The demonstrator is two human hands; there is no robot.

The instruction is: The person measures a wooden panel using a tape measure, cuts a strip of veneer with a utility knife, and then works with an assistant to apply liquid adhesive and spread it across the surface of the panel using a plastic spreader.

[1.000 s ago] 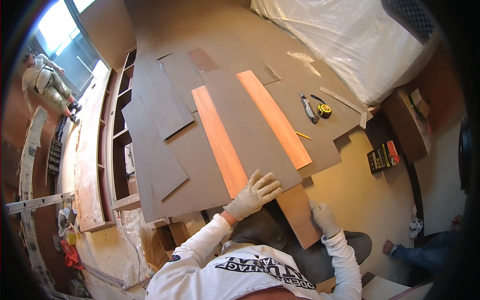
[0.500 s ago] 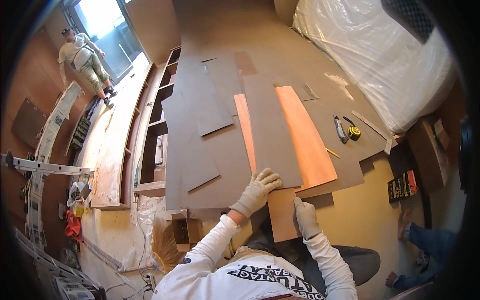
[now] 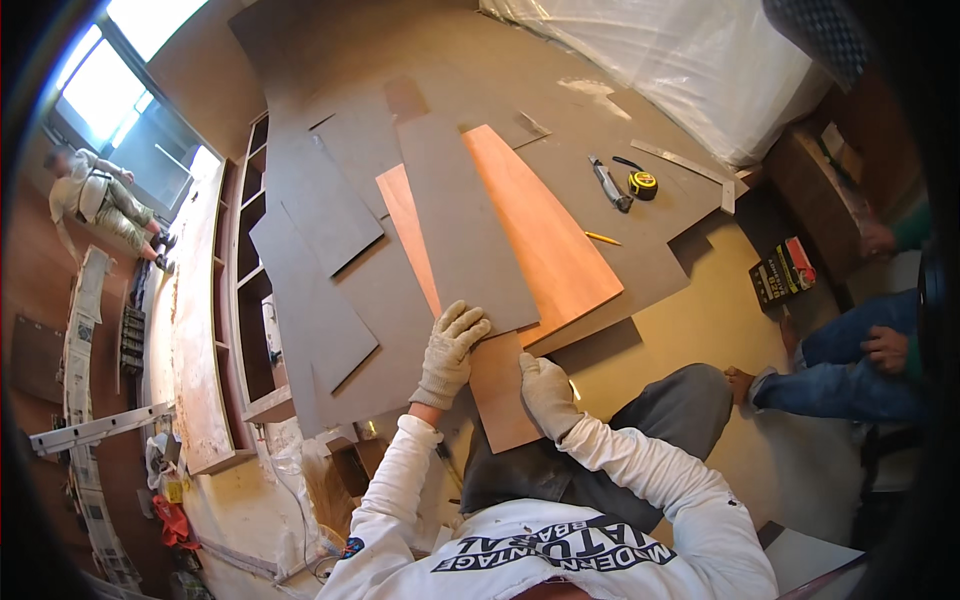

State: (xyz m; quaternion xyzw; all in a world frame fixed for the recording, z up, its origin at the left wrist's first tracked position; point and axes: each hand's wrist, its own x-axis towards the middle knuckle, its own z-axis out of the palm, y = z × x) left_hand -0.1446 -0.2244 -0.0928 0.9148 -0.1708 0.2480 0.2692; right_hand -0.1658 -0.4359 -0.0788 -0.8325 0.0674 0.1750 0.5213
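Note:
My gloved left hand (image 3: 450, 350) rests on the near end of a long grey panel (image 3: 465, 235), fingers slightly bent and apart. My gloved right hand (image 3: 547, 390) grips the edge of a brown board (image 3: 498, 400) extending from beneath that panel. Orange wood-veneer pieces show either side of the panel, a narrow one (image 3: 405, 220) to the left and a wider one (image 3: 545, 240) to the right. They lie on a grey-covered work surface (image 3: 320, 400) with a utility knife (image 3: 610, 185), a tape measure (image 3: 643, 185), a yellow pencil (image 3: 602, 238) and a metal square (image 3: 680, 170).
Shelving frames (image 3: 190, 330) and a metal ladder (image 3: 95, 430) line the left, where a person (image 3: 105, 200) is by the window. At right, another person's jeans-clad legs (image 3: 830, 390) and hands are near a black box (image 3: 775, 275). Plastic sheeting (image 3: 690, 70) covers something behind.
The grey panel has shifted left over the narrow orange strip, exposing more of the wider piece. Both my hands have moved leftward along with the brown board. The right-hand person's hands have come into view.

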